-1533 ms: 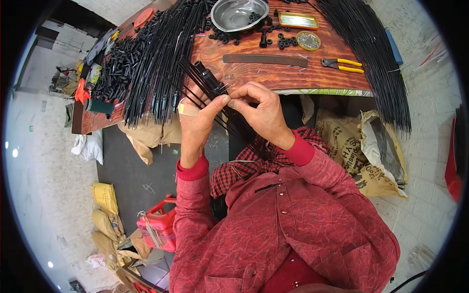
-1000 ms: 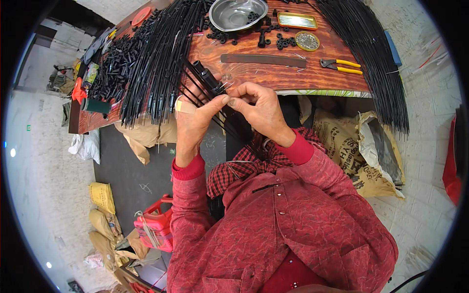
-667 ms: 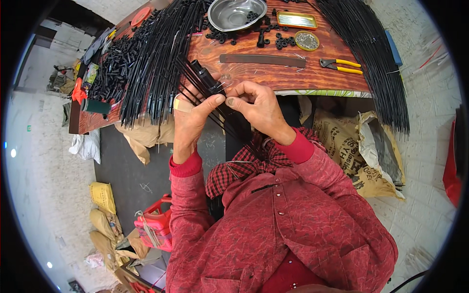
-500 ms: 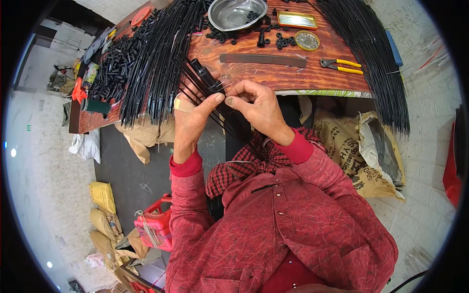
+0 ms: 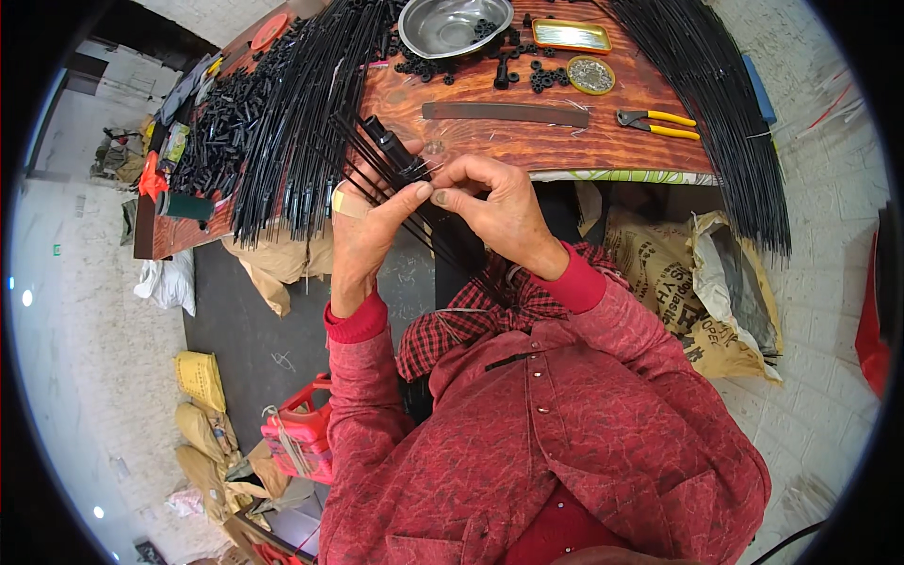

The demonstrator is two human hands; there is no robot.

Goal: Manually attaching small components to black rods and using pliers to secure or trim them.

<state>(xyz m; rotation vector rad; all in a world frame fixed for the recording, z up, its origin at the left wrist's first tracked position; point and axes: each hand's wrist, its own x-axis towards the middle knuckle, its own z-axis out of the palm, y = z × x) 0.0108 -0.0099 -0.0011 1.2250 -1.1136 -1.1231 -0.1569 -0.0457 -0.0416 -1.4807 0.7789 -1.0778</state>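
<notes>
In front of my chest, just off the table's near edge, I hold a black umbrella frame: a stepped tubular runner (image 5: pixel 388 143) with thin black ribs (image 5: pixel 454 243) slanting down toward my lap. My left hand (image 5: pixel 369 224) is closed around the runner and ribs, with a tan plaster on its back near the thumb. My right hand (image 5: pixel 499 202) pinches thumb against forefinger at the runner's collar, almost touching my left thumb. Thin pale wire (image 5: pixel 433 165) shows beside the pinching fingertips, which hide where it ends.
On the wooden table (image 5: pixel 471 141) lie a dark flat strip (image 5: pixel 504 114), yellow-handled pliers (image 5: pixel 657 124), a steel bowl (image 5: pixel 447 33), a round tin (image 5: pixel 591 75) and a rectangular tin (image 5: pixel 572 36). Bundles of black ribs (image 5: pixel 306 122) flank it. A printed sack (image 5: pixel 659 282) stands at right.
Both hands keep the same grip on the frame, with the fingertips still together at the collar. Only a very slight shift leftward of the hands and table shows.
</notes>
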